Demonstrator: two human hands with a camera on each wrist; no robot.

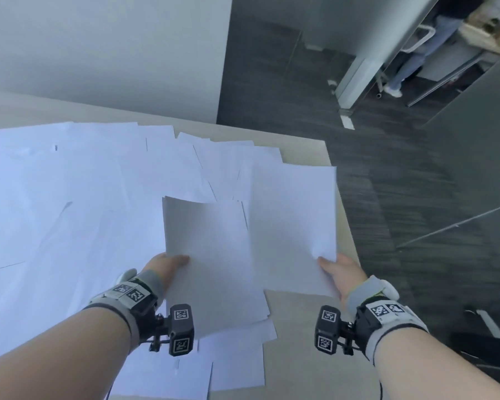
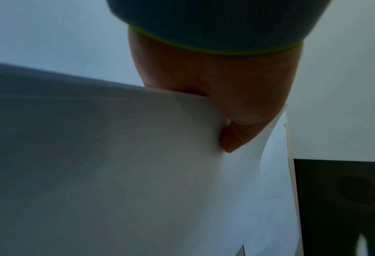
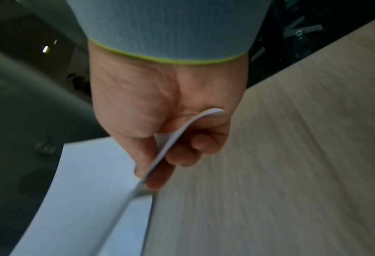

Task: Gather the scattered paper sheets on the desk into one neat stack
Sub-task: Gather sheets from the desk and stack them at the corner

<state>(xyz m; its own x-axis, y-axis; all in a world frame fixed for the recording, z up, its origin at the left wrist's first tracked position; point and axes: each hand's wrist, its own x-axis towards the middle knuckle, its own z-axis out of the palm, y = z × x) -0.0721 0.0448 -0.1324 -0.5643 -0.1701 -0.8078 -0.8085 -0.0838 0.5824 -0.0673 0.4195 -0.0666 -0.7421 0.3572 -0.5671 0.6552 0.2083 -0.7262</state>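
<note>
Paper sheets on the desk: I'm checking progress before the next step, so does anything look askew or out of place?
Yes. The loose sheets lie fanned at mixed angles across the desk, not stacked. The left hand holds a lifted, curling sheet; the right hand pinches another sheet near the desk's right edge.

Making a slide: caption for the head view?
Left hand and right hand each lift paper above scattered sheets on a desk.
</note>
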